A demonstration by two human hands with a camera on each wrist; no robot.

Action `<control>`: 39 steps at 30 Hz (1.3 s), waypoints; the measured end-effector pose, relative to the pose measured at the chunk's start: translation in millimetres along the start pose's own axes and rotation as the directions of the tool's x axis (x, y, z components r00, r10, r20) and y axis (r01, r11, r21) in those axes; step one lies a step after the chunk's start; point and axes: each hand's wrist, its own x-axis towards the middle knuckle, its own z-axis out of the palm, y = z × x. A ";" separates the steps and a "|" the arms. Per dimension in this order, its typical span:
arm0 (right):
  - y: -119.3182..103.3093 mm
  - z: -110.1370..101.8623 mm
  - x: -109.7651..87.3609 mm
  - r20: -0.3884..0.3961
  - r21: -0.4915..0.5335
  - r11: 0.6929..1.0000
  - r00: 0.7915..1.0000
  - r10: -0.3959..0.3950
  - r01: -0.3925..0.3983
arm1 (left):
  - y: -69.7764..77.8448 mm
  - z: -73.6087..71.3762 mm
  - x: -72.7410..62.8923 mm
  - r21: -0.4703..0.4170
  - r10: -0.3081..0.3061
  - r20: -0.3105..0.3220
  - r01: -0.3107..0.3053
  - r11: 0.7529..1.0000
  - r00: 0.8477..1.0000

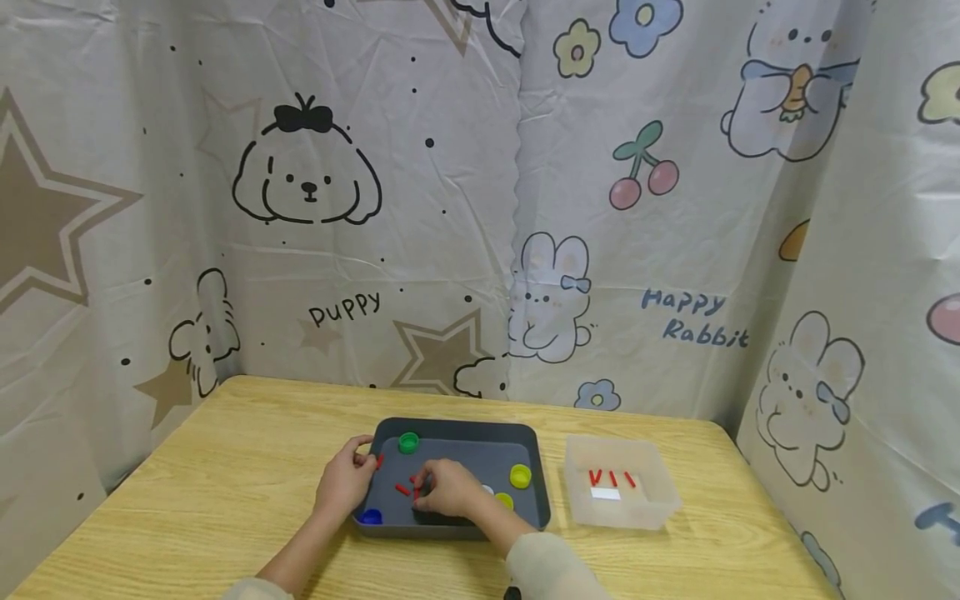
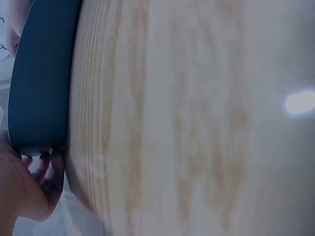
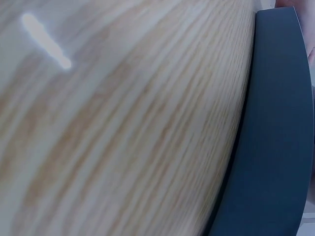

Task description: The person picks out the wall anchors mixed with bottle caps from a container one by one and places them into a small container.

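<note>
A dark grey tray (image 1: 457, 430) lies on the table. My left hand (image 1: 343, 482) grips its left edge; in the left wrist view, fingers (image 2: 55, 169) bend against the tray's outer wall (image 2: 42, 73). One red stick (image 1: 379, 460) shows beside that hand's fingertips. Over the tray's middle, my right hand (image 1: 450, 488) pinches a small red stick (image 1: 416, 494) between thumb and forefinger. Another red stick (image 1: 402, 489) lies just left of it. Only the tray's side (image 3: 270, 123) fills the right wrist view's edge; the right hand's fingers are hidden there.
Inside the tray are a green cap (image 1: 408, 442), a blue cap (image 1: 371, 517), a yellow cap (image 1: 521, 476) and a second yellow cap (image 1: 505, 501) partly behind the right hand. A translucent box (image 1: 652, 504) with several red sticks (image 1: 613, 479) stands to the right.
</note>
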 end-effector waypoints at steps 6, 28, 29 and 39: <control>5.6 -0.1 -1.4 -0.011 0.021 1.000 1.000 -0.009 0.010 | 1.2 0.1 -1.2 0.008 0.003 -0.005 -0.003 1.000 1.000; 9.5 -31.2 -17.2 -0.064 0.092 0.996 0.998 -0.016 0.021 | 2.5 -0.7 -2.3 0.010 0.033 -0.001 -0.033 0.999 0.999; 10.1 -32.7 -18.2 -0.065 0.097 0.995 0.998 -0.015 0.021 | 2.5 -0.6 -2.2 0.010 0.035 0.000 -0.035 0.999 0.999; 20.1 -49.9 -25.9 -0.105 0.093 0.995 0.994 -0.013 0.023 | -0.1 1.9 -0.4 0.011 0.030 -0.005 -0.030 1.000 1.000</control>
